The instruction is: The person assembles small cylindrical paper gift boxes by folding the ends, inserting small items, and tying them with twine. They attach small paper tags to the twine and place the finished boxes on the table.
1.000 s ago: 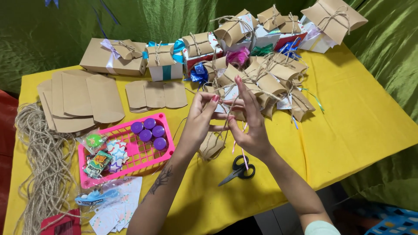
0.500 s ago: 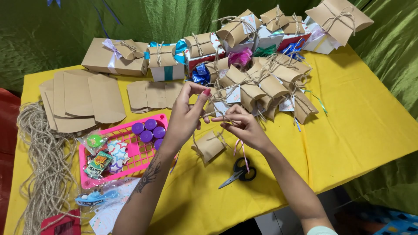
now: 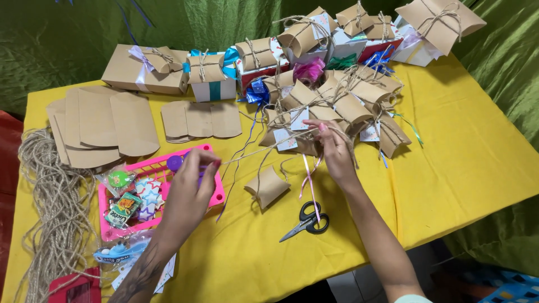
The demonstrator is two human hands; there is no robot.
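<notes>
1. The tabletop (image 3: 477, 168), covered by a yellow cloth, carries everything; green fabric is seen behind it.
2. A heap of tied kraft pillow boxes (image 3: 342, 95) is piled along the far edge, with ribbons and tags among them.
3. A bundle of loose jute cord (image 3: 56, 207) is spread down the left edge of the tabletop.
4. Flat, unfolded kraft blanks (image 3: 104, 123) are stacked at far left, with a smaller stack just to their right.
5. A pink basket (image 3: 216, 196) lies near the left hand, holding small trinkets and star shapes; part of it is hidden by that hand.
6. The left hand (image 3: 188, 199) is held above the basket, its fingers (image 3: 209, 164) pinched on one end of a length of twine (image 3: 269, 147).
7. The right hand (image 3: 337, 148) is held just in front of the heap, its fingers (image 3: 324, 128) closed around the other end of the twine, which is stretched taut between the two hands.
8. A small kraft pillow box (image 3: 268, 187) lies on the tabletop below the twine, between the hands and touched by neither; whether the twine is tied to it cannot be told.
9. Black-handled scissors (image 3: 309, 220) lie near the front edge, just beside the right forearm.
</notes>
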